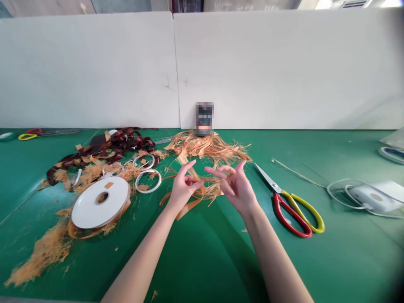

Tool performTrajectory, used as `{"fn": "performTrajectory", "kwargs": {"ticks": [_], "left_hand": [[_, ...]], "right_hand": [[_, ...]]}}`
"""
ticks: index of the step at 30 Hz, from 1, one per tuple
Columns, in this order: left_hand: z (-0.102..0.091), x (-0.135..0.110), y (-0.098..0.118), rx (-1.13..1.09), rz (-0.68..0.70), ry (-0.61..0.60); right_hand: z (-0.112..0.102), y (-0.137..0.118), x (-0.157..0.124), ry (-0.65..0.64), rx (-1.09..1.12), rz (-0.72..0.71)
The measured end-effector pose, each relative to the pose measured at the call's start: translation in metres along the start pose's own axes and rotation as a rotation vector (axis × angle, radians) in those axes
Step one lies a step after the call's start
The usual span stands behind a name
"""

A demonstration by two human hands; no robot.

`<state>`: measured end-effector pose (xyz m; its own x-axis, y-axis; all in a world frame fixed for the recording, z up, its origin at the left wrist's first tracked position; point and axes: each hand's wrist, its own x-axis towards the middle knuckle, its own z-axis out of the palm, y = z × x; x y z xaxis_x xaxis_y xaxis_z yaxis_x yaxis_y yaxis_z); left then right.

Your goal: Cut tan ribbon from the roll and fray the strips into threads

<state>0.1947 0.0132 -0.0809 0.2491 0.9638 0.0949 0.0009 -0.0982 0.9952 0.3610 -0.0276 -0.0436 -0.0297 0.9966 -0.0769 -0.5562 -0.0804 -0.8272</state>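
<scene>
My left hand (184, 188) is over the middle of the green table, its index finger stretched forward and its other fingers curled near the thumb. A tan raffia ribbon (193, 171) runs between index finger and thumb and seems caught at the thumb tip; its tail (188, 208) curls beneath the hand. My right hand (238, 187) is held palm up, thumb raised and fingers apart, with nothing visible in it. Loose raffia strands (213, 192) lie between the hands. Beyond them is a frayed raffia bundle (202, 146), with a dark pixelated object (205, 119) standing behind it.
Red-and-yellow-handled scissors (284, 200) lie to the right, near a white device with a cable (375, 197). On the left are a white ribbon spool (101, 202), two white rings (148, 181), brown ribbon (126, 141) and raffia scraps (44, 252). White panels (268, 67) close off the back.
</scene>
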Motion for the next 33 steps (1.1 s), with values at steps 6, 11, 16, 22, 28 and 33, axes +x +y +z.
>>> {"fn": "performTrajectory", "kwargs": {"ticks": [6, 11, 16, 22, 28, 33], "left_hand": [[-0.001, 0.0, -0.001, 0.017, 0.016, 0.001], [-0.001, -0.001, -0.001, 0.019, 0.019, 0.001], [0.0, -0.001, -0.002, 0.036, 0.03, -0.034], [0.002, 0.0, 0.002, 0.045, 0.023, -0.033], [0.002, -0.001, 0.002, 0.044, 0.022, -0.034], [0.0, -0.001, 0.0, 0.057, 0.027, -0.019]], "right_hand": [[0.002, 0.008, -0.002, -0.005, -0.485, 0.329], [-0.002, 0.005, -0.007, -0.465, -0.503, 0.503], [0.006, 0.008, -0.006, -0.285, -0.241, 0.137], [-0.003, 0.03, 0.008, 0.047, -0.669, -0.378], [-0.002, 0.031, 0.008, 0.124, -0.938, -0.411], [0.005, 0.02, 0.003, 0.06, -0.47, -0.141]]}}
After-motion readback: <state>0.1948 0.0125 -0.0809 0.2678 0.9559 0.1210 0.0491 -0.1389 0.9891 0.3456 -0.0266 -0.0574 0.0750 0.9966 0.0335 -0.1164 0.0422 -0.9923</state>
